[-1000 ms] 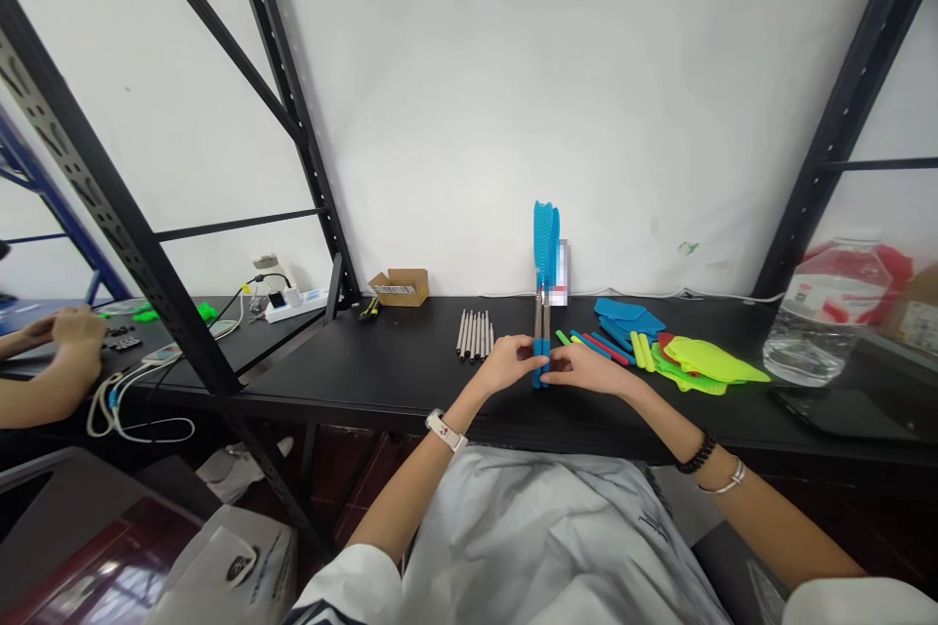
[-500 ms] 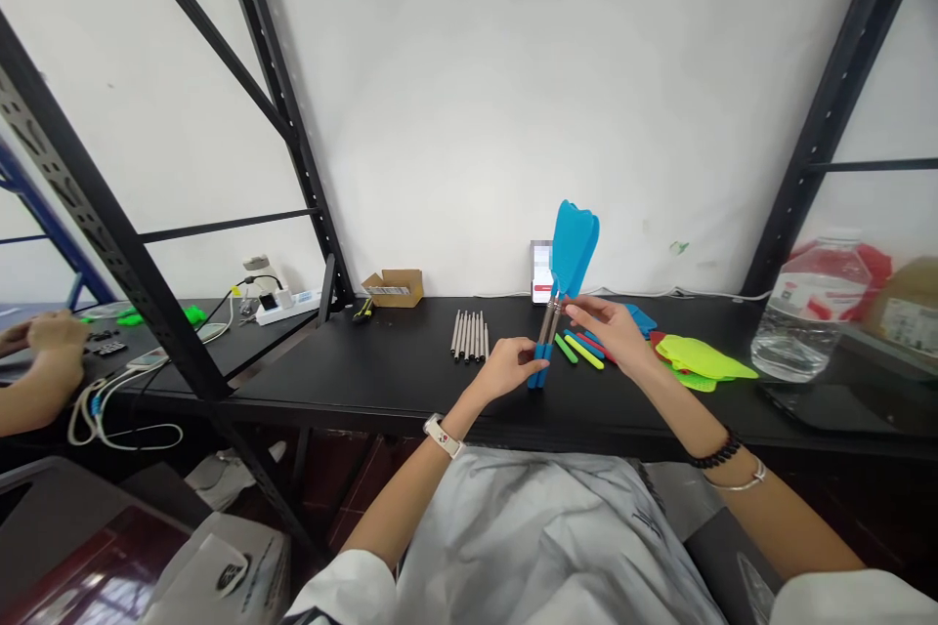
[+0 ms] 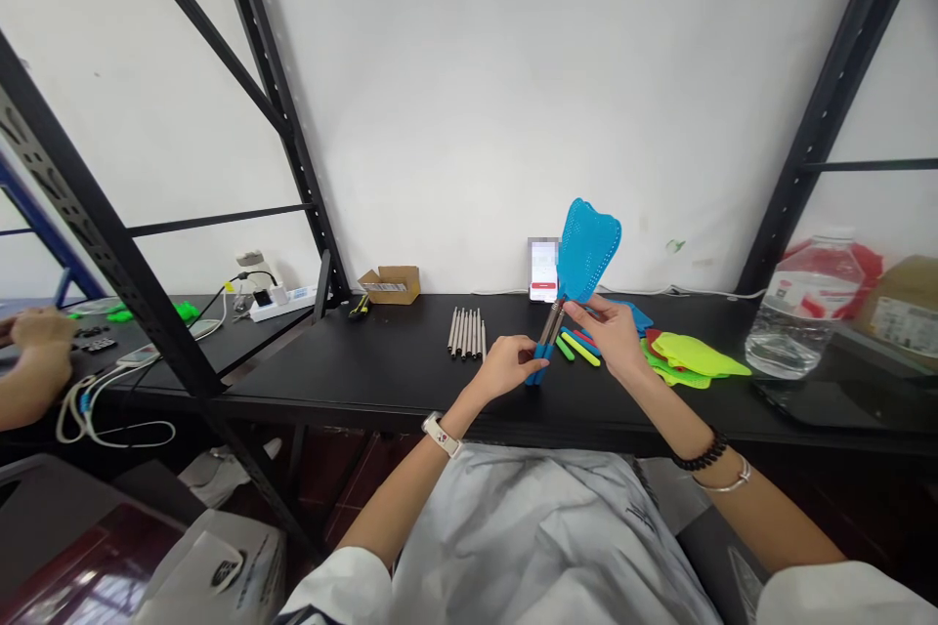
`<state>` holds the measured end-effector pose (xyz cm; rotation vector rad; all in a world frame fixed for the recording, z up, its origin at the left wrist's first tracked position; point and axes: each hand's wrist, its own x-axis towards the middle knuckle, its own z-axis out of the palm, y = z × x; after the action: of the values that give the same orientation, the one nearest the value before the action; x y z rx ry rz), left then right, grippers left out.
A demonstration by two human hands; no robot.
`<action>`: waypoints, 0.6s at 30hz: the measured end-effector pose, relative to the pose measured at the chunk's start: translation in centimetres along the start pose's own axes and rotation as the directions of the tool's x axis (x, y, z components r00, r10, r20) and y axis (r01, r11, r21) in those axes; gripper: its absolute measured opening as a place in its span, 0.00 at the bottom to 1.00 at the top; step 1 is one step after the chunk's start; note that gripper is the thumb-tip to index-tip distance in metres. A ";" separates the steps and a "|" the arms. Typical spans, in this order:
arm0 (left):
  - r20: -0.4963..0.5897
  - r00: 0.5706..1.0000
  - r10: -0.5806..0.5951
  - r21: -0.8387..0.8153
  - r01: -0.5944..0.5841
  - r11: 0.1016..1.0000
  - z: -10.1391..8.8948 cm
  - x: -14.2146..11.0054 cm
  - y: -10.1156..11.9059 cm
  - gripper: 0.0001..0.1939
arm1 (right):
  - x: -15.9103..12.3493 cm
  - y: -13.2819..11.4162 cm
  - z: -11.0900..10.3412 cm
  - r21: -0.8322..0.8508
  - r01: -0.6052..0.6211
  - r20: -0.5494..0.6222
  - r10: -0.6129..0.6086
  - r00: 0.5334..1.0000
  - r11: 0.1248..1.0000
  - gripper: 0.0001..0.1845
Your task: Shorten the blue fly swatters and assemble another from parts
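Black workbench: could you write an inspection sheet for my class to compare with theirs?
Surface: black tabletop, matte, a dark slab at right.
Job's things: blue swatters tilted in hand; metal rods, loose handles, yellow-green swatter heads.
Clutter: open cardboard box, bottle, phone.
Grippers: nothing seen; left hand on blue handles, right hand at the shafts.
Cables: white cables below a power strip; black lead.
Surroundings: white wall, metal frame, co-worker's hands.

From our left hand [image 3: 505,364], we find tabletop [image 3: 352,366] passage at nine o'clock, before the silver rods [image 3: 467,334]; the phone [image 3: 543,270] stands at one, yellow-green sheets [image 3: 700,356] and bottle [image 3: 795,312] at three.
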<state>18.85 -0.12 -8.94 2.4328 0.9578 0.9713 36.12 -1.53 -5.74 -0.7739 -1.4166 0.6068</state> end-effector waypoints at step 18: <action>-0.022 0.995 -0.094 -0.087 0.091 0.992 0.1 0.1 -1.0 0.12 | -0.3 1.9 1.8 0.058 0.062 -0.043 -0.060 0.997 0.996 0.13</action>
<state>18.51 0.63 -9.47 2.2893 1.0066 0.9932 34.46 -0.32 -7.44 -0.6900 -1.3733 0.5803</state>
